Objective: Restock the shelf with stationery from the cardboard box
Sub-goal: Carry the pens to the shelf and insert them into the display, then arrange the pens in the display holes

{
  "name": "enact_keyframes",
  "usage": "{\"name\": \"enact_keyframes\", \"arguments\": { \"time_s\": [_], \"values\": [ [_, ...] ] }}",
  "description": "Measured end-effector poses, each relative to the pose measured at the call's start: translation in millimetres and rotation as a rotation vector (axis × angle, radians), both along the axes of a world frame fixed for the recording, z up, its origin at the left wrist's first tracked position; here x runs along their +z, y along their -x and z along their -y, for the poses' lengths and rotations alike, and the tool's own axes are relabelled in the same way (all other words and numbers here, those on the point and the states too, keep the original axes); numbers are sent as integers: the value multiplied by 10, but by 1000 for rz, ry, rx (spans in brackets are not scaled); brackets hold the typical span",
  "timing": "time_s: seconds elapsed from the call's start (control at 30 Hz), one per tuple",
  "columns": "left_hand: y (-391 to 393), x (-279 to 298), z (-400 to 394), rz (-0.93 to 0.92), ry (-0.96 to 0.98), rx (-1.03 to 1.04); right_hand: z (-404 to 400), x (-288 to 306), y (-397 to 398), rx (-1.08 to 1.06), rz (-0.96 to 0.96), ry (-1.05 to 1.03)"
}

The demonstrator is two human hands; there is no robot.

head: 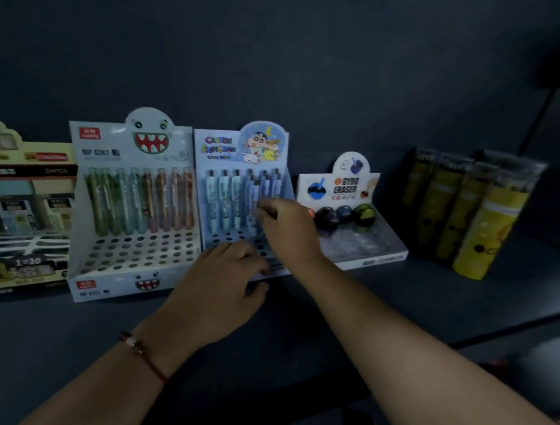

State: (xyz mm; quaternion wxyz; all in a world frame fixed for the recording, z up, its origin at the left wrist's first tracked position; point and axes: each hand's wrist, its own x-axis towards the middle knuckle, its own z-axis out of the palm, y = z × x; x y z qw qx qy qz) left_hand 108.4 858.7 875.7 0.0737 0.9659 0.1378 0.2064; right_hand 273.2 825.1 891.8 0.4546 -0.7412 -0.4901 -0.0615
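Blue pen (256,203) pinched in right grip (285,227) over cartoon display box (233,149) (left grip (222,285) released, fingers resting there).

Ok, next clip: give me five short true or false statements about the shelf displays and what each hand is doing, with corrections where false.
1. The right hand pinches a pen at the Crayon Shin-chan display. True.
2. The monster-face display has every hole filled. False: pens stand only in its back row, and the front holes are bare.
3. The gyro eraser box stands to the right of the Crayon Shin-chan display. True.
4. The left hand holds a yellow tube. False: it rests at the front of the Crayon Shin-chan display, with nothing visible in its grip; the yellow tubes lie far right.
5. The left wrist is bare. False: it wears a red string bracelet.
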Motion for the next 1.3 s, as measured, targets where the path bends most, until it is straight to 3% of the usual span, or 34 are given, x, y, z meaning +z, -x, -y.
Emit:
{"name": "enact_keyframes", "arguments": {
  "time_s": [0.13,0.23,0.3,0.4,0.57,0.77,0.9,1.07,1.3],
  "values": [
    [150,-24,206,35,-14,-34,570,219,167,-21,-108,65],
    [366,-48,633,58,-9,-115,1468,211,277,7,-22,124],
    [435,-115,1081,33,77,-222,2251,40,388,-33,56,140],
    [399,-422,2001,-91,99,-505,3486,-367,701,-170,25,243],
    [470,-1451,3537,-436,294,-947,5445,-1284,1501,-470,-265,420],
    [388,-2371,5069,-672,208,-1270,7121,-2124,2605,-884,-662,559],
    [332,-2732,6156,-789,214,-1457,7919,-2500,3114,-1157,-850,524],
    [37,-3312,7145,-863,245,-1559,8584,-3113,3500,-1402,-1020,436],
    [-42,-4523,8455,-1049,89,-1585,9353,-4256,3511,-1635,-1202,294]
  ]
}}
